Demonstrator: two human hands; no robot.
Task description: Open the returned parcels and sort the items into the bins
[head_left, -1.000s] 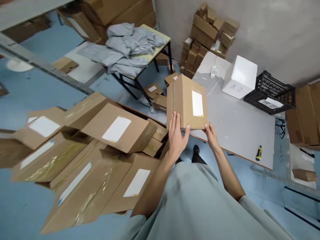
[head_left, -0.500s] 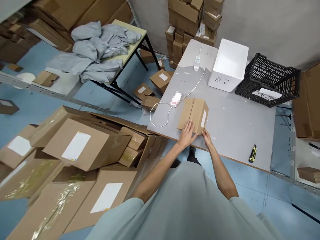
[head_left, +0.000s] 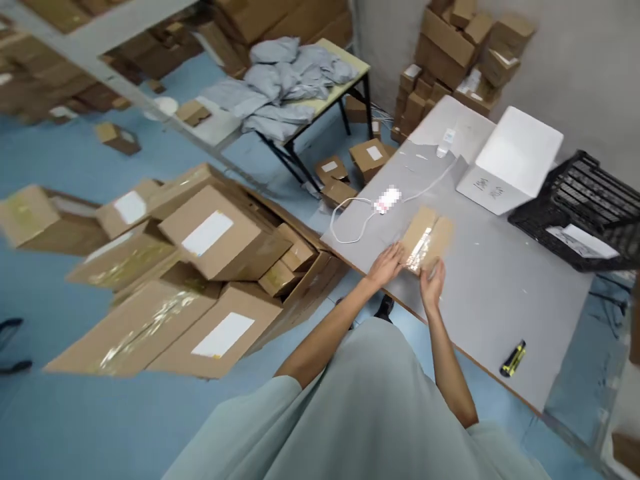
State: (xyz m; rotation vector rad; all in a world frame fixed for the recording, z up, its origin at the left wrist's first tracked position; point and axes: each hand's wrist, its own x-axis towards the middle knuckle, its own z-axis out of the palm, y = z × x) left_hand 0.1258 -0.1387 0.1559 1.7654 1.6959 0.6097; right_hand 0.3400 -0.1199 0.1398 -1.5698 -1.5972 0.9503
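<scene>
A small cardboard box (head_left: 439,235) is on the grey table near its front left edge, with a strip of shiny tape along its upper face. My left hand (head_left: 386,265) presses against the box's near left side, its fingers close together. At the near right corner, my right hand (head_left: 433,281) grips the box with bent fingers. Between them the two hands hold the box, which is slightly blurred. A black and yellow box cutter (head_left: 513,359) lies on the table to the right, apart from both hands.
Beyond the box, a white scanner-like device with a blurred face (head_left: 387,199) trails a white cable. A white bin (head_left: 520,157) and a black plastic crate (head_left: 595,207) stand at the back right. Large cartons (head_left: 220,233) pile up at left. Grey bags (head_left: 280,83) cover another table.
My hands have turned the box, so its taped face now shows and the white label is out of sight. My view has swung left, shifting the scene rightward.
</scene>
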